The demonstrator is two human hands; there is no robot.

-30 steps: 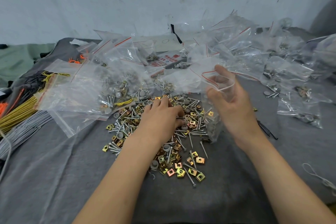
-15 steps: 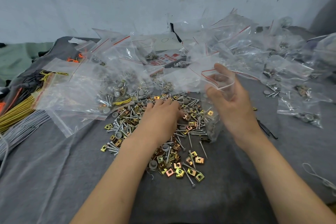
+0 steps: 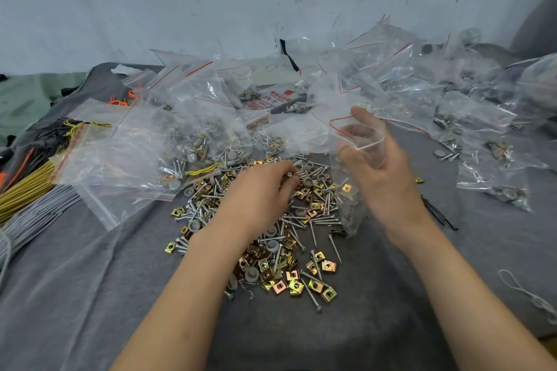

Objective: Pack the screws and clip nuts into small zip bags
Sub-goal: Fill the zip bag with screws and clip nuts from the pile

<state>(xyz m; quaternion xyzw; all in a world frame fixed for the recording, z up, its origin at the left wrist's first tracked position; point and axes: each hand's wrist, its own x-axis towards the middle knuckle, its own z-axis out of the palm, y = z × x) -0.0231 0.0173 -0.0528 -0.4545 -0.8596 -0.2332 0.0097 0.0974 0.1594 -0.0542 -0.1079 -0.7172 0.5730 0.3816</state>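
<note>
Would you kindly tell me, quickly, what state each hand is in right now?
Left hand: fingers curled over the loose pile, pinching a screw.
Right hand: fingers and thumb gripping a small zip bag, mouth held open.

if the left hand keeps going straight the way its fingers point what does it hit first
Most likely the loose screws and grey caps just ahead, since the left hand sits low on the pile. Beyond them hangs the zip bag held by the right hand; depth is unclear.
</note>
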